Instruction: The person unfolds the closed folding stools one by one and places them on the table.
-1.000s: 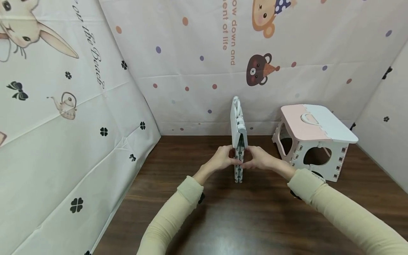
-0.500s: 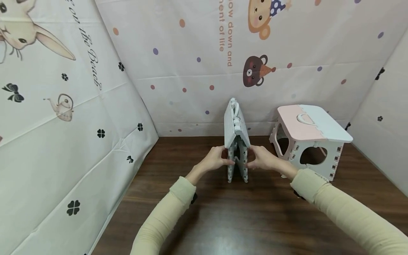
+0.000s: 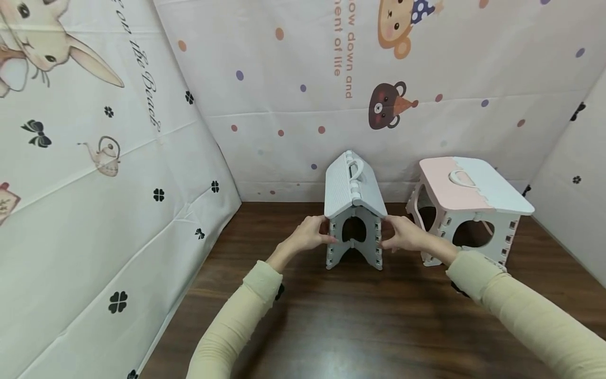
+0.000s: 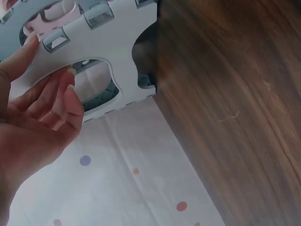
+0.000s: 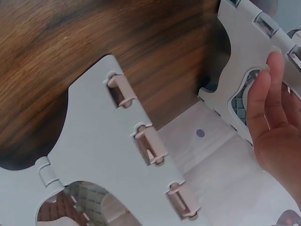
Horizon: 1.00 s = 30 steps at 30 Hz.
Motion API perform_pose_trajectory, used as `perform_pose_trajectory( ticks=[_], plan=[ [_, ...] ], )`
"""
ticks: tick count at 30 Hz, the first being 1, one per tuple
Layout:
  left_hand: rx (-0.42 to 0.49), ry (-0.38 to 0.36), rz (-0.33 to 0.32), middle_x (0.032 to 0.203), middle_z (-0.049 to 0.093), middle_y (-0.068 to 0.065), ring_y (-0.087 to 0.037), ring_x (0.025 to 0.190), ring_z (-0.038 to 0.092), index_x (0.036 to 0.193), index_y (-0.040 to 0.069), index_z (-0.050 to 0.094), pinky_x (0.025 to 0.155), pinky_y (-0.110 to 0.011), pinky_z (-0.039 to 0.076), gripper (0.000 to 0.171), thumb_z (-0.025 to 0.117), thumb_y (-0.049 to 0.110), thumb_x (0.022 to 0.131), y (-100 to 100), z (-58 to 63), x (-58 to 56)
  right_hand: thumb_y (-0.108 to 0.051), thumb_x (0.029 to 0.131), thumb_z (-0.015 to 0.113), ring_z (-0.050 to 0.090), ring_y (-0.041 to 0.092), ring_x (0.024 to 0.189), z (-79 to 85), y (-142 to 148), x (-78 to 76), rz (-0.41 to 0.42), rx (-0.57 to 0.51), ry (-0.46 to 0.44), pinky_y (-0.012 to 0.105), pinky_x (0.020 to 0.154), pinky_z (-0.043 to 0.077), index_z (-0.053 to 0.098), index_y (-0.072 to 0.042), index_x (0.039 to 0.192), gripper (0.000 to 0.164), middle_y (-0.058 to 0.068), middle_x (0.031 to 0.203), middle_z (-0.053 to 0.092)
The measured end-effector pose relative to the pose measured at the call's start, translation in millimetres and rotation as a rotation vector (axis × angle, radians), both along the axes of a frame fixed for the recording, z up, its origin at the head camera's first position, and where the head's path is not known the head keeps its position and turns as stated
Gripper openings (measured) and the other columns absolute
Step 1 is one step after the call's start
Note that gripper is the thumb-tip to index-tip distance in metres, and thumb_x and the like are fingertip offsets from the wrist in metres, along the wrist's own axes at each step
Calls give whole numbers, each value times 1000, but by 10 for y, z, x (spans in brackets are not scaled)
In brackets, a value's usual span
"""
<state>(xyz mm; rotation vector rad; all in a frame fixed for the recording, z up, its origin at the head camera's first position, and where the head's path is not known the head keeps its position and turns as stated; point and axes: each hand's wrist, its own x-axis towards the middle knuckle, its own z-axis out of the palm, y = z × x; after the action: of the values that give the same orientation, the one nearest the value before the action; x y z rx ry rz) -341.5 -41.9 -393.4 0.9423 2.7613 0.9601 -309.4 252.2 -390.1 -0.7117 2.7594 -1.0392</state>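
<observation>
A grey-white folding stool [image 3: 338,189] stands partly unfolded on the wooden table. Its seat halves slope down from a raised middle fold like a roof, with a carry handle [image 3: 356,169] on top. My left hand [image 3: 310,233] grips the left side panel, thumb at the front hinge edge and fingers by the oval opening. On the opposite side my right hand [image 3: 404,234] grips the right panel below the seat edge. The left wrist view shows curled fingers [image 4: 66,101] at the panel's cut-out. Part of the right hand is beyond the edge of the right wrist view.
A pink and white folding stool [image 3: 473,184] stands fully unfolded at the right, close to my right forearm. Behind is a printed cloth wall [image 3: 274,84]; another cloth wall [image 3: 118,226] rises on the left. The dark wooden tabletop [image 3: 326,326] stretches towards me.
Both hands have moved apart, spreading the stool's side panels from nearly flat together to a wide gap. The seat halves have tilted outward from upright into a roof shape.
</observation>
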Motion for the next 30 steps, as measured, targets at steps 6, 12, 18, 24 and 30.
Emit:
perform_pose_trajectory(
  ticks=[6, 12, 18, 24, 30],
  plan=[
    [-25, 7, 15, 89, 69, -4, -9, 73, 61, 105, 10, 63, 60, -22, 47, 30, 77, 25, 83, -40, 44, 3, -10, 81, 75, 67, 19, 54, 36, 73, 20, 16, -9, -7, 33, 55, 56, 36, 12, 140, 74, 37, 133, 47],
    [-4, -5, 18, 86, 67, -5, -10, 70, 58, 103, 10, 62, 57, -23, 44, 27, 76, 23, 84, -65, 41, -2, -14, 81, 76, 66, 20, 53, 49, 124, 11, 15, 14, -12, 29, 55, 56, 32, 12, 142, 80, 38, 136, 44],
    [-87, -91, -23, 118, 63, -18, -29, 106, 62, 132, 0, 49, 86, -37, 52, 52, 70, 22, 89, -139, 131, 14, -11, 84, 72, 66, 16, 65, 215, 95, 25, 51, 117, -74, 32, 58, 56, 23, 11, 146, 82, 39, 140, 37],
    [-140, -94, 130, 162, 6, -17, -33, 151, 2, 154, 2, 8, 120, -53, 9, 67, 39, 33, 104, -231, 564, 90, -11, 99, 46, 65, 43, 87, 662, 28, 153, -81, 239, 56, 47, 75, 55, 19, 21, 142, 60, 45, 133, 40],
    [-58, 29, 212, 161, -18, -4, -27, 148, -22, 155, 18, -8, 110, -72, 3, 71, 19, 57, 101, 68, 755, 128, -46, 105, 23, 6, 52, 144, 843, -216, 157, -232, 189, 202, 64, 114, 12, 3, 12, 149, 76, 35, 155, 2]
  ],
)
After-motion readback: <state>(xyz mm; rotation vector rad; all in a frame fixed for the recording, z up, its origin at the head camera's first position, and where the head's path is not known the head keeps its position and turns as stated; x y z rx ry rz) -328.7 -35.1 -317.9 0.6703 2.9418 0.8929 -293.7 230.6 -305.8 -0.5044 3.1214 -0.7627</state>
